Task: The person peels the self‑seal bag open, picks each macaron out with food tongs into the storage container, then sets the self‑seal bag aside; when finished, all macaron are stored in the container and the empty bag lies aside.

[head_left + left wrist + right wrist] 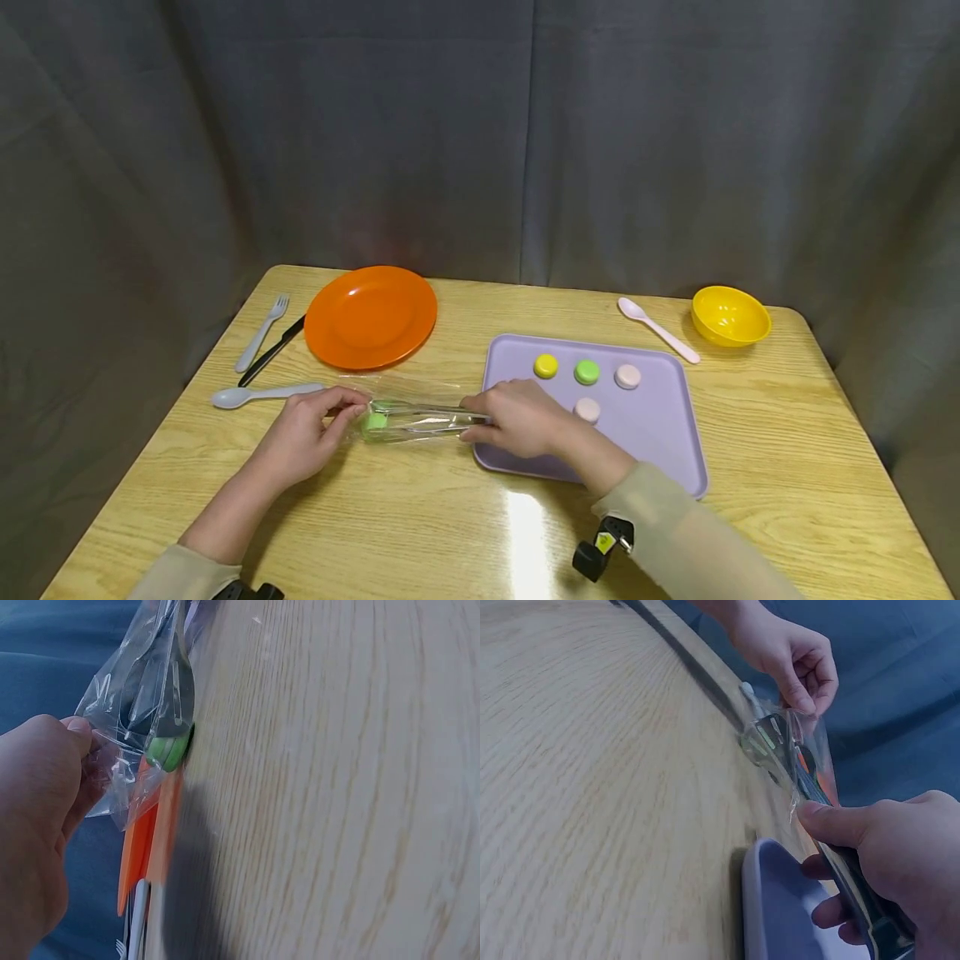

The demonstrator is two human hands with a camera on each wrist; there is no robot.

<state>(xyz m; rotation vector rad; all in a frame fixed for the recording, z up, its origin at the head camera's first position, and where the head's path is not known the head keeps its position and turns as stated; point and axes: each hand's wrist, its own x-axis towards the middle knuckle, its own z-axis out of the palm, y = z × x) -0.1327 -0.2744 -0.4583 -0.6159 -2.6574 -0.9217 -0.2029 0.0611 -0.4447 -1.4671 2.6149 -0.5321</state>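
My left hand (311,433) pinches the edge of a clear plastic bag (112,780) between thumb and fingers. Inside the bag lies a green macaron (168,752), down at the end the left hand holds. Metal tongs (810,785) reach into the bag from the right, their tips right at the macaron. My right hand (525,421) grips the tongs' handle with thumb and fingers, above the left edge of a purple tray (637,446). On that tray sit a yellow macaron (546,366), another green macaron (587,372) and two pale pink macarons (627,377).
An orange plate (371,317) stands at the back left. Beside it lie a grey fork (261,335), a black knife (272,351) and a grey spoon (262,395). At the back right are a pink spoon (660,331) and a yellow bowl (729,317).
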